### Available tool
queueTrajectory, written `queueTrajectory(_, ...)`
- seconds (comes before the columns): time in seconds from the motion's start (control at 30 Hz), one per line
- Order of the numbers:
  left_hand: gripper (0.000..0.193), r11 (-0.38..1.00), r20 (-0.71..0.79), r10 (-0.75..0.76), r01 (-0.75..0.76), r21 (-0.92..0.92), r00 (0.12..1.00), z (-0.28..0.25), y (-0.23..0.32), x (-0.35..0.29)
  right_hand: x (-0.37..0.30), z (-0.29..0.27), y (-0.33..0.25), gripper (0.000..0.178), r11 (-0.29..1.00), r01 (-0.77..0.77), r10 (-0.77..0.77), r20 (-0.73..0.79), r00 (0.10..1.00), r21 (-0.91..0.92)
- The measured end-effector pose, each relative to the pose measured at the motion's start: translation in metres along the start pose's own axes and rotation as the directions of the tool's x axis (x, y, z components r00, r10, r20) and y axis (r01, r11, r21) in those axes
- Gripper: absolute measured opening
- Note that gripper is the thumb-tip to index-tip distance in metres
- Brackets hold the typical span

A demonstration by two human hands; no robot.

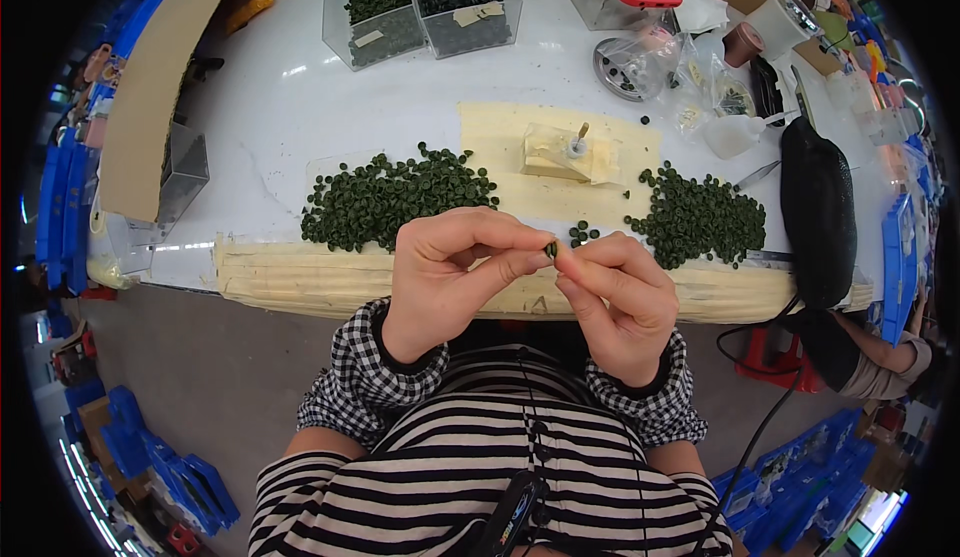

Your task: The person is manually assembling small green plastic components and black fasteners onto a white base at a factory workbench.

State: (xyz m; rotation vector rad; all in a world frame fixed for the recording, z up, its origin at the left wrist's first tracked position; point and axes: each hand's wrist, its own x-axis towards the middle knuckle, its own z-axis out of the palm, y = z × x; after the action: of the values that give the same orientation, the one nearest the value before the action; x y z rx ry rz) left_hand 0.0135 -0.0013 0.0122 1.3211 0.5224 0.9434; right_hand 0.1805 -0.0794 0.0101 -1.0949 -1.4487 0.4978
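Green, a small cap (550, 249) is pinched between the fingertips of the left hand (445, 277) and right hand (620, 302), brought together just above the worktop (290, 107) edge. Two heaps are seen beyond: a left pile (395, 197) and a right pile (697, 219), with a taped block (560, 152) between. Which pile is finished cannot be told; plenty seems left.

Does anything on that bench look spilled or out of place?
A few green discs lie loose between the left pile and the right pile, as if strayed. Both hands pinch one small green disc.
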Motion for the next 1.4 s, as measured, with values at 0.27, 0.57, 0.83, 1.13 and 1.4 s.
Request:
queueTrajectory(0.27, 0.02, 0.998, 0.008, -0.062, 0.063, -0.007, 0.998, 0.0, 0.003, -0.002, 0.002, -0.002, 0.004, 0.035, 0.986, 0.097, -0.1, -0.016, 0.995, -0.134)
queueTrajectory(0.57, 0.021, 1.0, -0.003, -0.003, 0.003, -0.001, 1.0, 0.003, 0.001, -0.001, 0.003, -0.003, 0.004, 0.035, 0.985, 0.108, -0.112, -0.017, 0.994, -0.136)
queueTrajectory(0.83, 0.023, 0.989, -0.005, 0.059, -0.058, 0.135, 0.998, 0.002, 0.002, 0.0, 0.002, -0.002, 0.007, 0.036, 0.993, 0.093, -0.094, -0.015, 0.995, -0.076)
queueTrajectory(1.13, 0.022, 0.988, 0.002, 0.072, -0.072, 0.134, 0.997, 0.001, 0.0, 0.0, 0.004, -0.005, 0.01, 0.038, 0.989, 0.13, -0.128, 0.034, 0.991, -0.07)
queueTrajectory(1.4, 0.017, 0.939, -0.02, 0.086, -0.074, 0.335, 0.996, 0.004, -0.002, 0.004, 0.002, -0.011, 0.008, 0.034, 0.996, 0.0, -0.004, -0.036, 0.999, -0.089)
